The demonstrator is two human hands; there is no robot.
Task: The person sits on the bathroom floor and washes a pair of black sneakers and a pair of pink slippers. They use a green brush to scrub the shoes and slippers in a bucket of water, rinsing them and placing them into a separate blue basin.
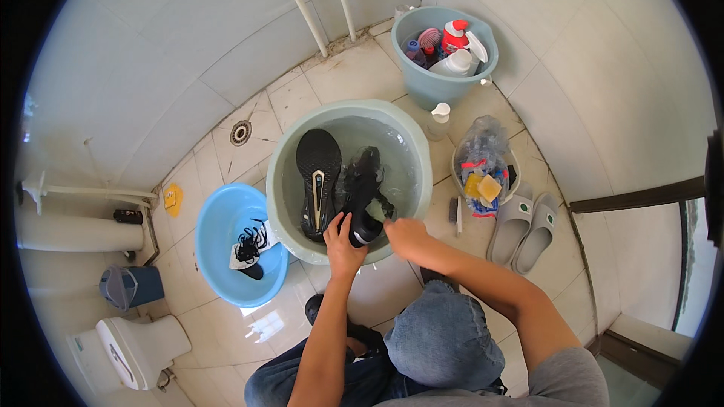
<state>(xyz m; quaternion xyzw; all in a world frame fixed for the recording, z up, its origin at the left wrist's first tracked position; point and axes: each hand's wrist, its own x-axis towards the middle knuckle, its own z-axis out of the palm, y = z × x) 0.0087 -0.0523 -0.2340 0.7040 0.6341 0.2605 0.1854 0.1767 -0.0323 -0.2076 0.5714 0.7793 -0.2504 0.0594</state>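
Note:
A black shoe [362,192] lies partly in the water of a large pale green basin [424,181], its heel toward me. My left hand [344,246] grips that heel at the basin's near edge. Just right of the heel, my right hand [406,240] is closed by the shoe's opening, beside a dark part of it; whether the fingers hold that part cannot be told. A second black shoe [318,181] rests sole up at the left of the basin. In the light blue basin [212,237] to the left are black shoelaces [249,246] and pale insoles with dark parts.
A blue-grey bucket [441,85] of bottles stands at the back right. Right of the large basin are a pump bottle [439,121], a brush [455,216], a small basket [515,167] with soap bars, and grey slippers [512,226]. A toilet [141,350] stands at the lower left.

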